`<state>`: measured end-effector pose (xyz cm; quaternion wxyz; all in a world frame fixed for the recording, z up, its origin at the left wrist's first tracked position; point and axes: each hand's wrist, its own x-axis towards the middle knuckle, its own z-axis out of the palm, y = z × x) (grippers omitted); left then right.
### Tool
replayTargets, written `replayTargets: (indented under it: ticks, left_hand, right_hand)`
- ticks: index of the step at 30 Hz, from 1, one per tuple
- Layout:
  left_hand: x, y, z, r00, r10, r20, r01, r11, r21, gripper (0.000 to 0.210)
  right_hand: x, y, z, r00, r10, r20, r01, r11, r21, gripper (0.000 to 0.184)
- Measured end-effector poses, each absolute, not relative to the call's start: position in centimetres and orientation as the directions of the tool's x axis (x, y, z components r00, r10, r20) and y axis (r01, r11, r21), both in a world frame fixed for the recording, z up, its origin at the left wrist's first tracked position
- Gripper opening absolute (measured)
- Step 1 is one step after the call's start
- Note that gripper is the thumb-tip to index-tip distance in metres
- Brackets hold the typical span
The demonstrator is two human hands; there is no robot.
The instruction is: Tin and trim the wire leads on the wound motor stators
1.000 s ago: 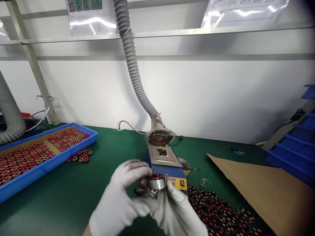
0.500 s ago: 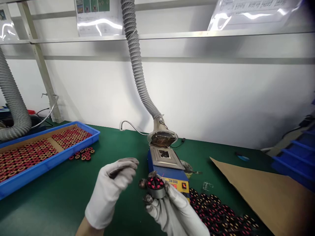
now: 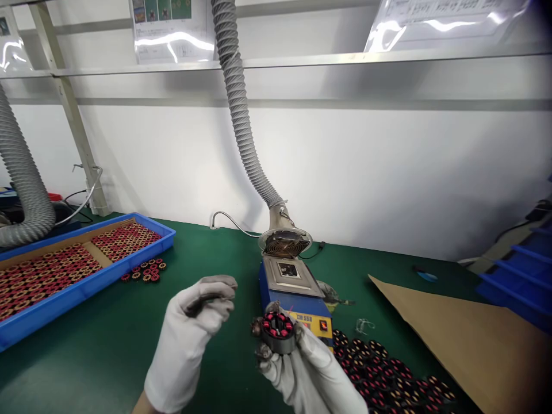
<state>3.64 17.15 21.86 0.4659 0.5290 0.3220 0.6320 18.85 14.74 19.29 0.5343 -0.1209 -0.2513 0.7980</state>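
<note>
My right hand (image 3: pixel 308 359), in a white glove with darkened fingertips, grips a motor stator (image 3: pixel 278 333) between thumb and fingers. The piece is round, with pink-red teeth in a ring and a grey metal outer wall, tilted toward me. To its left, my left hand (image 3: pixel 192 333) is raised above the green table in a stained white glove. Its fingers are loosely bent with a dark gap below the index finger, and I see nothing in them. Just behind the stator stands a blue and yellow solder pot (image 3: pixel 297 293), its front partly hidden by my right hand.
A blue tray (image 3: pixel 142 256) of red and tan cores is at left, with several loose cores (image 3: pixel 149 270) beside it. Black-rimmed stators (image 3: pixel 388 374) pile up at right by a cardboard sheet (image 3: pixel 470 333). A grey exhaust hose (image 3: pixel 244 121) hangs over the pot.
The stator in my right hand has shifted slightly right and tilted so its toothed face shows more. My left hand has drawn slightly left, its fingers a little more bent.
</note>
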Motion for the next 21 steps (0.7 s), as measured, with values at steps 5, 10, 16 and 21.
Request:
replayTargets:
  ticks: [5,10,16,21]
  left_hand:
    - [4.9,16.8,22.4,0.232,0.906,0.354,-0.156,-0.324,0.933,0.017]
    - [4.5,16.3,22.4,0.129,0.768,0.628,-0.086,-0.622,0.778,0.020]
    - [4.5,16.7,22.3,0.169,0.937,0.305,-0.259,-0.257,0.931,0.026]
    - [7.4,16.9,20.8,0.229,0.954,0.194,-0.528,-0.046,0.848,0.026]
  right_hand:
    - [19.0,14.7,19.0,-0.290,0.955,0.068,-0.764,-0.188,-0.617,0.032]
    - [19.0,15.7,18.5,0.064,0.968,0.243,-0.500,0.242,-0.831,0.034]
    - [18.1,15.7,17.3,0.323,0.578,0.749,0.214,0.727,-0.653,0.025]
    - [17.5,14.8,16.8,0.038,0.345,0.938,0.639,0.714,-0.288,0.025]
